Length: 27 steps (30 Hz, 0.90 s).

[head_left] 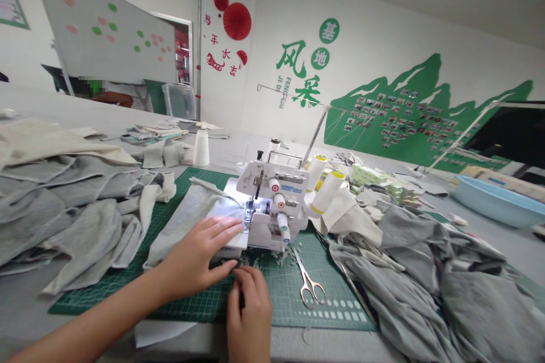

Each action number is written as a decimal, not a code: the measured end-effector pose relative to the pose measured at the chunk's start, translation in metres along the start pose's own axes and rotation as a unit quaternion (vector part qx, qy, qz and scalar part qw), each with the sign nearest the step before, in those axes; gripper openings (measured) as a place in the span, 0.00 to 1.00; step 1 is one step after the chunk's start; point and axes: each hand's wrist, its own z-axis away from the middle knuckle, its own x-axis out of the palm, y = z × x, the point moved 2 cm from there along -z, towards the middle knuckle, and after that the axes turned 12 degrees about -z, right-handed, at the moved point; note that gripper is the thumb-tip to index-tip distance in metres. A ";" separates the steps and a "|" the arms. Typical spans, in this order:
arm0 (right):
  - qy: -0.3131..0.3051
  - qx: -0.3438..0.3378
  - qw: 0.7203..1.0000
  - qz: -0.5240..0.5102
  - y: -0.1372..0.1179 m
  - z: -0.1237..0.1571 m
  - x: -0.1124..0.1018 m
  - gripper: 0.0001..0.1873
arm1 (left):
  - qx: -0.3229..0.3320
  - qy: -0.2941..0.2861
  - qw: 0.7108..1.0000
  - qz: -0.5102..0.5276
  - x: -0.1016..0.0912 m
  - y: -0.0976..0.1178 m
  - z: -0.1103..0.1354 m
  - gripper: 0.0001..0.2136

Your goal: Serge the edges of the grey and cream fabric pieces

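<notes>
A white overlock sewing machine (272, 198) stands on a green cutting mat (340, 300), its light shining on the needle area. A strip of grey knit fabric (187, 221) runs towards the presser foot. My left hand (198, 258) lies flat on this fabric, fingertips close to the foot. My right hand (249, 309) is curled just in front of the machine, with its fingertips at the fabric's near edge. I cannot tell whether they pinch it. Gold-handled scissors (309, 283) lie on the mat to the right of that hand, among fabric snippets (264, 264).
Heaped grey and cream fabric pieces lie left (63, 221) and right (426, 283) of the mat. Several thread cones (327, 190) stand behind the machine, with another (201, 147) further left. A pale blue basin (496, 198) sits at the far right.
</notes>
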 end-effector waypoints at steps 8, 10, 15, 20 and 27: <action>0.001 -0.002 0.998 -0.061 -0.006 -0.004 -0.001 0.15 | -0.020 0.022 1.000 -0.002 0.001 0.012 0.001 0.25; 0.000 0.017 0.993 -0.118 -0.009 -0.007 0.005 0.15 | -0.026 0.018 0.999 -0.012 0.001 0.015 0.001 0.27; 0.006 0.099 0.961 -0.257 -0.008 -0.014 0.040 0.17 | -0.058 0.011 0.998 -0.036 0.002 0.025 0.000 0.31; 0.117 0.177 0.922 -0.324 0.007 -0.014 0.065 0.10 | -0.098 0.026 0.993 -0.053 0.005 0.038 -0.003 0.35; 0.153 0.200 0.909 -0.331 0.005 -0.013 0.050 0.08 | -0.113 0.025 0.989 -0.092 0.012 0.044 -0.005 0.35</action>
